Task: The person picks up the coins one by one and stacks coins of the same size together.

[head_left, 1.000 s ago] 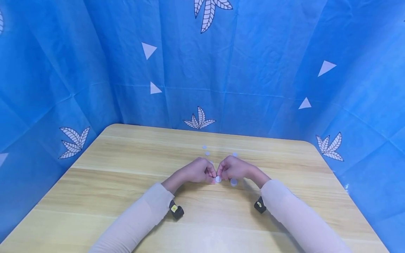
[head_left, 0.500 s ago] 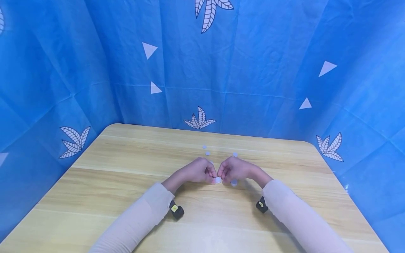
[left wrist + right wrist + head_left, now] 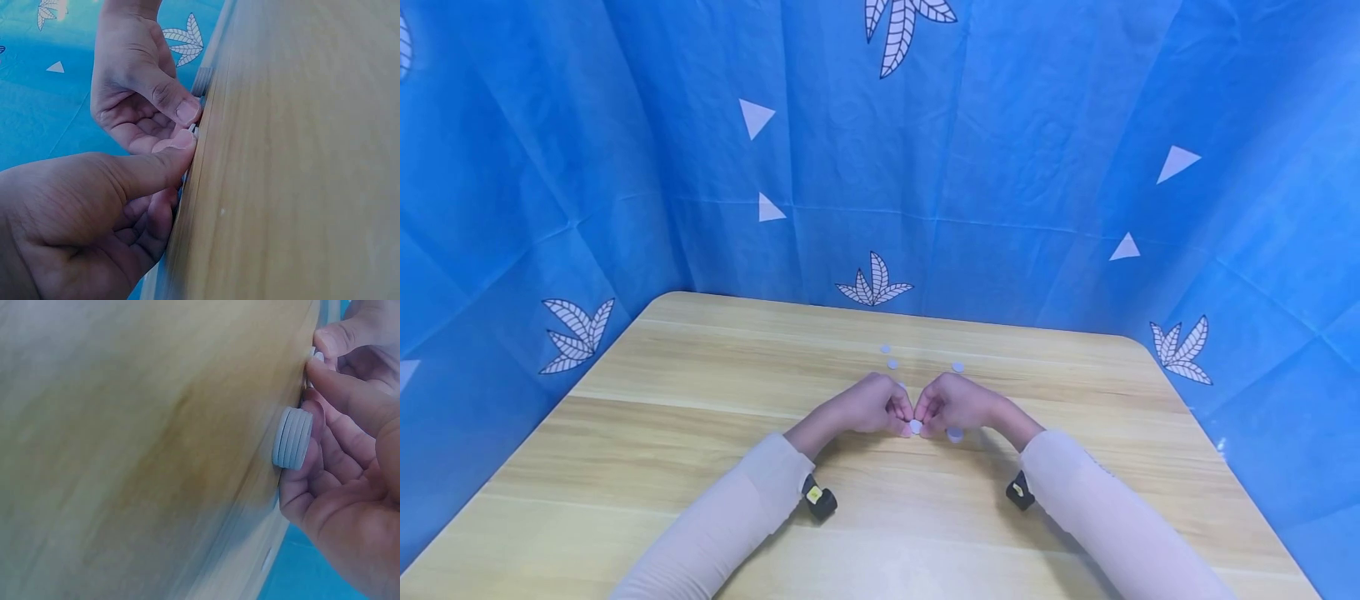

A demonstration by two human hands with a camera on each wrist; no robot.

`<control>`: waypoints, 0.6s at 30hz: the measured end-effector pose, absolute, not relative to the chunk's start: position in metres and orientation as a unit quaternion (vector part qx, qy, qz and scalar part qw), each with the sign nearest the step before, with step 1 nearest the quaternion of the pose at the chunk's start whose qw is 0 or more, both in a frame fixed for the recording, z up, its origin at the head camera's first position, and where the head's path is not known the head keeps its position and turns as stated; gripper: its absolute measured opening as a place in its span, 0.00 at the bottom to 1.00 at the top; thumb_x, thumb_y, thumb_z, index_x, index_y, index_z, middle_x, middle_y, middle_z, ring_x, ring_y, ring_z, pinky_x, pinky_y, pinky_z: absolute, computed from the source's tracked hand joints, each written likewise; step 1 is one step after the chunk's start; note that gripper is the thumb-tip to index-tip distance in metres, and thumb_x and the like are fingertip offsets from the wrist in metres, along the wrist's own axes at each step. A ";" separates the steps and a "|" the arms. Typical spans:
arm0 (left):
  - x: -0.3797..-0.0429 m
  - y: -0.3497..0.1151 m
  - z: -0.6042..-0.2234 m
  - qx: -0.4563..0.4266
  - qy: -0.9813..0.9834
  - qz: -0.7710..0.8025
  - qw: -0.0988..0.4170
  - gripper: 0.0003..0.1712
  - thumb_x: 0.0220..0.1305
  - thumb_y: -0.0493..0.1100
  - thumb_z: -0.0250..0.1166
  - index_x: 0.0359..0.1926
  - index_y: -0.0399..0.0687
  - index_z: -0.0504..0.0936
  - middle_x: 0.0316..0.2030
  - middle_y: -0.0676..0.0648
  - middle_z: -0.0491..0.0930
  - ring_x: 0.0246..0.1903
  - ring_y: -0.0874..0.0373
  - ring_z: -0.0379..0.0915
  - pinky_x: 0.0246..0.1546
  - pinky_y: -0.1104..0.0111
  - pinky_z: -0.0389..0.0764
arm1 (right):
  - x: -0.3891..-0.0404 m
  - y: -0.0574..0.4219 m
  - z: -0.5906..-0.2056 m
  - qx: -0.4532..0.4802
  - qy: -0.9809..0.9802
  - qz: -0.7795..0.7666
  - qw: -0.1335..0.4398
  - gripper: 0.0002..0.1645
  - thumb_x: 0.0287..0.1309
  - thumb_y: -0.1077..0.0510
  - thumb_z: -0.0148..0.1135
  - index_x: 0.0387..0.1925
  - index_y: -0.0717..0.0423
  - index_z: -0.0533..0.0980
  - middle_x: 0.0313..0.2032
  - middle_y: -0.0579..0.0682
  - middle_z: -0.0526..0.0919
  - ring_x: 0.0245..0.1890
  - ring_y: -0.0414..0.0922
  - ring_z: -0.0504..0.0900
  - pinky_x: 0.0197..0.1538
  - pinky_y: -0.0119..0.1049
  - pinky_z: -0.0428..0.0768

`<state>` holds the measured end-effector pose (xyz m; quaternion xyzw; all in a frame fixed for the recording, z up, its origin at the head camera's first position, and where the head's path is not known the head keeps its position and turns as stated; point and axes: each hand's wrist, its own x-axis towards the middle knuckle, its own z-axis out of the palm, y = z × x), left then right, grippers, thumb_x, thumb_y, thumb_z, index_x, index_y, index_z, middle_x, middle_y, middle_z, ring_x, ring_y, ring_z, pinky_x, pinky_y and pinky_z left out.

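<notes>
At the upper right, the left hand [image 3: 364, 339] and, below it, the right hand [image 3: 359, 487] pinch a small pale piece [image 3: 319, 356]. A stack of discs [image 3: 292, 439] sits right of centre; wooden desk [image 3: 144, 456] fills the left, blue cloth [image 3: 297, 575] the bottom right.

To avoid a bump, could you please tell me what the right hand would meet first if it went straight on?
The small white disc at the tips of the right hand, then probably the left hand, though depth is unclear.

Hands [image 3: 868, 406]: 2. Sleeves [image 3: 722, 521]: 2. Bench [image 3: 700, 467]: 1. White discs [image 3: 892, 364]: at least 6. Disc stack [image 3: 292, 439]: at least 1, layers unclear. Curtain triangles [image 3: 756, 118]: 5.
</notes>
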<state>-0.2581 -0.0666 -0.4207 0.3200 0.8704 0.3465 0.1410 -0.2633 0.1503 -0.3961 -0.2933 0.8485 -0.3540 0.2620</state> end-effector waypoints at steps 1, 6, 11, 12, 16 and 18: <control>-0.258 -0.067 -0.421 0.320 0.871 0.346 0.141 0.08 0.54 0.39 0.80 0.34 0.50 0.88 0.27 0.59 0.82 0.30 0.66 0.78 0.37 0.74 0.82 | -0.263 0.150 -0.397 -0.294 0.849 -0.353 0.259 0.07 0.55 0.67 0.75 0.36 0.60 0.84 0.31 0.47 0.87 0.33 0.42 0.85 0.42 0.35 0.84; -0.259 -0.067 -0.421 0.318 0.871 0.347 0.140 0.09 0.53 0.39 0.80 0.35 0.49 0.89 0.28 0.58 0.83 0.31 0.66 0.79 0.38 0.74 0.82 | -0.263 0.149 -0.399 -0.302 0.852 -0.352 0.244 0.06 0.56 0.65 0.75 0.35 0.59 0.84 0.29 0.47 0.87 0.31 0.41 0.85 0.39 0.34 0.84; -0.258 -0.067 -0.420 0.317 0.871 0.350 0.140 0.10 0.53 0.39 0.81 0.35 0.49 0.89 0.28 0.58 0.83 0.31 0.65 0.79 0.37 0.74 0.82 | -0.263 0.149 -0.401 -0.305 0.852 -0.352 0.239 0.06 0.56 0.63 0.76 0.34 0.59 0.84 0.28 0.46 0.87 0.28 0.40 0.83 0.37 0.34 0.84; -0.258 -0.066 -0.420 0.316 0.871 0.350 0.140 0.10 0.52 0.39 0.81 0.35 0.49 0.89 0.28 0.58 0.83 0.31 0.65 0.79 0.37 0.73 0.82 | -0.263 0.150 -0.401 -0.306 0.852 -0.352 0.239 0.06 0.56 0.62 0.76 0.34 0.59 0.84 0.28 0.46 0.87 0.27 0.40 0.83 0.36 0.34 0.83; -0.258 -0.066 -0.419 0.315 0.870 0.352 0.141 0.10 0.52 0.39 0.81 0.35 0.49 0.89 0.28 0.58 0.83 0.31 0.64 0.79 0.36 0.73 0.82 | -0.263 0.150 -0.401 -0.308 0.851 -0.351 0.240 0.06 0.57 0.61 0.76 0.34 0.59 0.84 0.27 0.46 0.87 0.26 0.39 0.82 0.35 0.33 0.83; -0.258 -0.066 -0.419 0.315 0.871 0.350 0.141 0.10 0.52 0.39 0.81 0.35 0.49 0.89 0.28 0.58 0.83 0.31 0.64 0.78 0.36 0.73 0.82 | -0.264 0.150 -0.402 -0.308 0.852 -0.349 0.241 0.06 0.57 0.61 0.76 0.34 0.58 0.85 0.27 0.46 0.87 0.25 0.39 0.82 0.35 0.33 0.83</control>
